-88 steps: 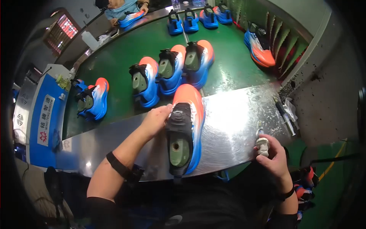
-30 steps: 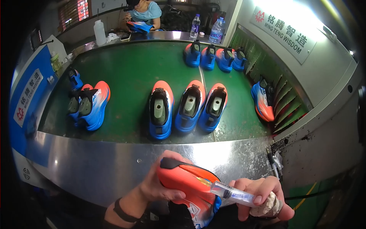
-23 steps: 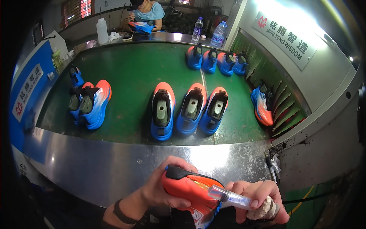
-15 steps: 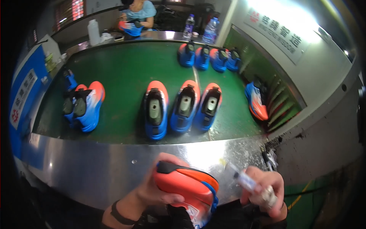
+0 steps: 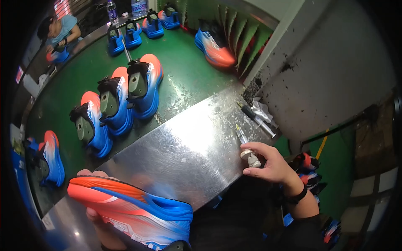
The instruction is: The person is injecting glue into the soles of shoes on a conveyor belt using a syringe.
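My left hand (image 5: 95, 215) grips a running shoe (image 5: 130, 205), coral fading into white and blue, tilted with its sole side up. Fingertips show behind the sole and the thumb presses the upper. At the metal edge of the table, my right hand (image 5: 272, 164) curls its thumb and index finger around a syringe (image 5: 241, 135) with a yellowish tip. White wadding (image 5: 251, 159) wraps the syringe's rear end. Just beyond lies a second syringe (image 5: 261, 124) with a dark front part, next to crumpled white tissue (image 5: 262, 111).
On the green surface (image 5: 180, 79), three similar shoes (image 5: 144, 94) stand in a row, with several more behind. One shoe (image 5: 215, 50) lies by green flaps (image 5: 245, 39). Another person (image 5: 67, 31) sits across, handling a shoe. More shoes (image 5: 307, 173) are low at the right.
My view has swung to the right. The right hand has brought the syringe down to the metal table edge. The left hand has turned the shoe sideways, showing more of its sole.
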{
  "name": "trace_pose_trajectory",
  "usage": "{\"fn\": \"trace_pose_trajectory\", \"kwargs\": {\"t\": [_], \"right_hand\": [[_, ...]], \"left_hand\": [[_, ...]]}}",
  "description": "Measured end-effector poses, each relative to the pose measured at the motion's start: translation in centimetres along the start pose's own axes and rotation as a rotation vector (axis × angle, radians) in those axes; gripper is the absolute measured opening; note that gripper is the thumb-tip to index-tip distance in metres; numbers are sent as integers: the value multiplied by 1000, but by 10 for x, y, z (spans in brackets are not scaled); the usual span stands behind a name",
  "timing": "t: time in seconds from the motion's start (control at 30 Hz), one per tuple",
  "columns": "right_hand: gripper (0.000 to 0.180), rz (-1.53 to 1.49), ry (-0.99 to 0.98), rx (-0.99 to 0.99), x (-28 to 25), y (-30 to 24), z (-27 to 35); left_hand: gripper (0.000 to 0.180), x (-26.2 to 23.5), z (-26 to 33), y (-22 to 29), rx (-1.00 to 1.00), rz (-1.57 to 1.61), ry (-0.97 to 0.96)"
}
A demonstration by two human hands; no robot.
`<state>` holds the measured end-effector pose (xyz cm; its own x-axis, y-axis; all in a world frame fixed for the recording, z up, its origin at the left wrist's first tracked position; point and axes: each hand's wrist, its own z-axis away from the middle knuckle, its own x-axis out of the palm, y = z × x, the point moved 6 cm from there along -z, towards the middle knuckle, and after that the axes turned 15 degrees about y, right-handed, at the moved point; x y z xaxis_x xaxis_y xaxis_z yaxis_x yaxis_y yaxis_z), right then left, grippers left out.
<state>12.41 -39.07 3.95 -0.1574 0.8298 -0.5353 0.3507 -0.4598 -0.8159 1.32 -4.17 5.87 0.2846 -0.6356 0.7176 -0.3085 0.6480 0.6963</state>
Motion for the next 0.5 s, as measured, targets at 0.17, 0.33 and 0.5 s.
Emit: {"fn": "trace_pose_trajectory", "kwargs": {"t": [0.17, 0.33, 0.5], "right_hand": [[55, 12, 70, 115, -5, 11, -2], [47, 185, -51, -30, -3, -6, 3], [55, -547, -162, 107, 13, -61, 1]], "left_hand": [[64, 7, -7, -1, 6, 62, -63], [73, -19, -12, -4, -73, 34, 39], [81, -41, -15, 11, -42, -279, 119]]}}
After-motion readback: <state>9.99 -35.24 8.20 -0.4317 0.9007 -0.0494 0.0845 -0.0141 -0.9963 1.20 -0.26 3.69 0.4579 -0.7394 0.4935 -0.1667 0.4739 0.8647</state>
